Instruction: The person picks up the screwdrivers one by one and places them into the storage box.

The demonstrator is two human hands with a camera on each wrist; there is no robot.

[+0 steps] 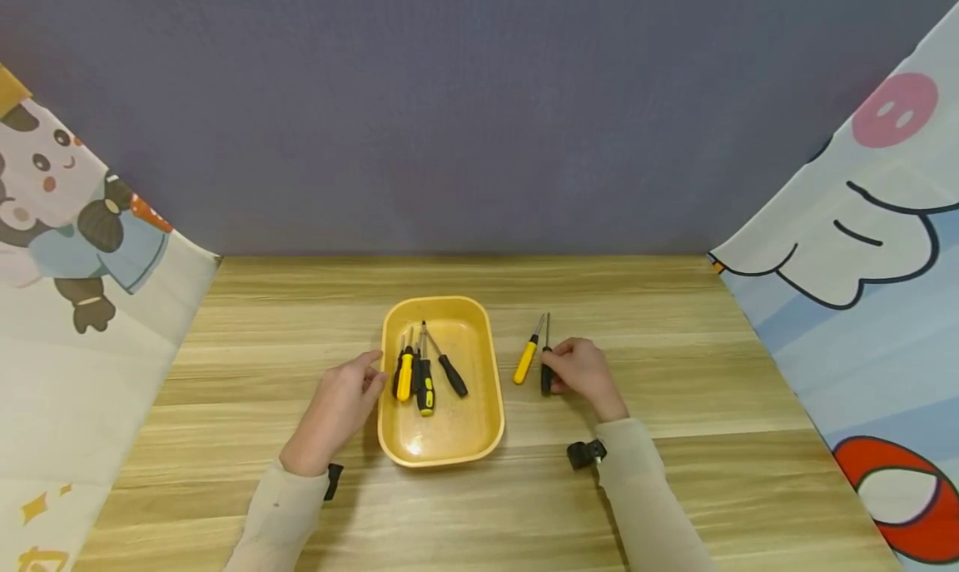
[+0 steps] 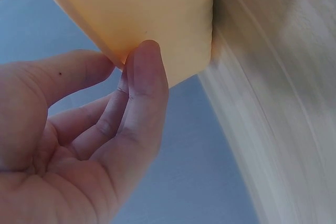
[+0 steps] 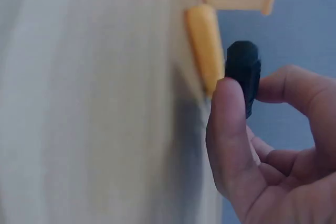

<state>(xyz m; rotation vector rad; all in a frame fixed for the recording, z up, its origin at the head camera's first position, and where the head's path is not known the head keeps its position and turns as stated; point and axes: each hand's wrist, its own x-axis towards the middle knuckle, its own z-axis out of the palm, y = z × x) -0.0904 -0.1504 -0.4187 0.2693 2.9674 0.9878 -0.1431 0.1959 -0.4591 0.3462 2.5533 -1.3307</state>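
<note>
My left hand (image 1: 346,401) is at the left side of a yellow plastic tray (image 1: 390,439). Thumb and fingertips pinch the rim, with a finger against the outer wall in the left wrist view. To the right of the tray, my right hand (image 1: 588,372) pinches the black handle of a screwdriver (image 3: 244,66) between thumb and fingers. Its thin shaft points away from me. Just left of it a yellow-handled screwdriver (image 1: 526,361) lies on the table. Several screwdrivers lie inside the tray, among them a yellow one (image 1: 405,376), a black-and-yellow one (image 1: 425,393) and a black one (image 1: 453,378).
The wood-grain table (image 1: 300,305) runs back to a plain grey-blue wall (image 1: 464,122). Cartoon-printed sheets border it at left (image 1: 45,347) and right (image 1: 847,322). A black strap-on device (image 1: 587,454) sits at the right wrist.
</note>
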